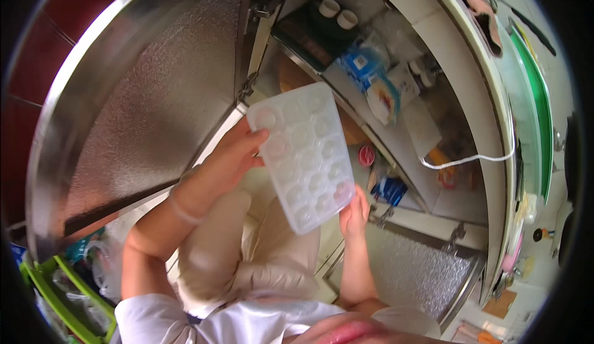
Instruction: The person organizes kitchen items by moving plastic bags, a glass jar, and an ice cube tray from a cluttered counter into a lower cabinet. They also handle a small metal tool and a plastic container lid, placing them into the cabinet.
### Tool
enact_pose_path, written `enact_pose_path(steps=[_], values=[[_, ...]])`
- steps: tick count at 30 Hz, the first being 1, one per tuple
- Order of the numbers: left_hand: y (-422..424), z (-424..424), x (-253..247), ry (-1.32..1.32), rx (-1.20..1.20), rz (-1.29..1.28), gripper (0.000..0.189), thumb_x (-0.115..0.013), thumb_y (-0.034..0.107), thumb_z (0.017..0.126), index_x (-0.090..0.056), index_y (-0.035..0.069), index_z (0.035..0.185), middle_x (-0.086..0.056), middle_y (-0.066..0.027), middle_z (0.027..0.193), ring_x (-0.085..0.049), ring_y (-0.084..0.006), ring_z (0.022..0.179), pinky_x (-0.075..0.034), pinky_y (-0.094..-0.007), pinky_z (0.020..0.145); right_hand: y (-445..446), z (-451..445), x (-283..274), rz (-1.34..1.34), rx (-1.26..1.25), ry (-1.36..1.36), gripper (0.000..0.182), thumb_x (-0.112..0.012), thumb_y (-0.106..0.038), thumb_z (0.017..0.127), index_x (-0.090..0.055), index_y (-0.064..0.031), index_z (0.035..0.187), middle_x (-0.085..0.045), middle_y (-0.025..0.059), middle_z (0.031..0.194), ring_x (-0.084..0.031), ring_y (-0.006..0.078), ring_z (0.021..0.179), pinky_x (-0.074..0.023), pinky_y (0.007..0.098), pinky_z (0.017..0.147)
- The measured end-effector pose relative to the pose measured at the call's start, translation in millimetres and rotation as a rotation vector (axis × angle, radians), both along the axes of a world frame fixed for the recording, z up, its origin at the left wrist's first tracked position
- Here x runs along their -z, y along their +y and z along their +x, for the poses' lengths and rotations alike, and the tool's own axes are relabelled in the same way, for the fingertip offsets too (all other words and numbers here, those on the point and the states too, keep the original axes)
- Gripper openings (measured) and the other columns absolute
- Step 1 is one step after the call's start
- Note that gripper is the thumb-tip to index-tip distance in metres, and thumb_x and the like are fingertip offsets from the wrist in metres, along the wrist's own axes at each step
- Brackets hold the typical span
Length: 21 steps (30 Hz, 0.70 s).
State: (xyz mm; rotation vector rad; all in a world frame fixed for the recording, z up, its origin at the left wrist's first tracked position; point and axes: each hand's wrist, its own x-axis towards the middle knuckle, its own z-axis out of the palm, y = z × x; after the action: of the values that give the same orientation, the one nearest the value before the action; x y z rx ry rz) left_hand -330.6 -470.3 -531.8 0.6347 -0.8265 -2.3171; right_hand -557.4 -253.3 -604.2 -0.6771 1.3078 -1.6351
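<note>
A translucent white plastic tray (308, 158) with rows of round hollows is held tilted above the person's knees. At its upper left edge my left hand (243, 151) grips it, with the thumb on the near face and other fingers partly hidden behind. My right hand (355, 211) holds the lower right corner, its fingers partly behind the tray. Pinkish patches show through the plastic near both hands. Past the tray stands an open cabinet, where a round red-lidded item (366, 156) and a blue packet (389, 191) lie on the lower level.
A metal-framed cabinet door (158, 79) stands open at left, another (408, 265) at lower right. The upper shelf holds a dark green box (304, 33), two white cups (338, 13) and a blue packet (362, 63). A white cord (464, 160) hangs across the opening. A green rack (69, 293) stands lower left.
</note>
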Motion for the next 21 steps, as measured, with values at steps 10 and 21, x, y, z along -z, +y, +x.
enact_pose_path(steps=[10, 21], values=[[17.0, 40.1, 18.6, 0.091, -0.026, -0.123, 0.052, -0.057, 0.029, 0.090, -0.039, 0.003, 0.131, -0.050, -0.0069, 0.123, -0.047, -0.0166, 0.114, -0.039, -0.0350, 0.095, 15.7, 9.5, 0.4, 0.131, -0.311, -0.092, 0.071, -0.063, -0.041, 0.083, -0.036, 0.0034, 0.131, -0.051, 0.0152, 0.123, -0.052, 0.0244, 0.112, -0.0470, 0.0385, 0.090], [23.7, 56.3, 5.7, -0.002, -0.085, -0.200, 0.073, -0.069, 0.024, 0.078, -0.032, 0.000, 0.136, -0.046, -0.0085, 0.128, -0.041, -0.0192, 0.121, -0.032, -0.0351, 0.101, 0.3, 35.6, 8.1, 0.050, -0.372, -0.238, 0.056, -0.063, -0.012, 0.083, -0.038, 0.0024, 0.130, -0.053, 0.0116, 0.120, -0.051, 0.0204, 0.111, -0.0400, 0.0364, 0.096]])
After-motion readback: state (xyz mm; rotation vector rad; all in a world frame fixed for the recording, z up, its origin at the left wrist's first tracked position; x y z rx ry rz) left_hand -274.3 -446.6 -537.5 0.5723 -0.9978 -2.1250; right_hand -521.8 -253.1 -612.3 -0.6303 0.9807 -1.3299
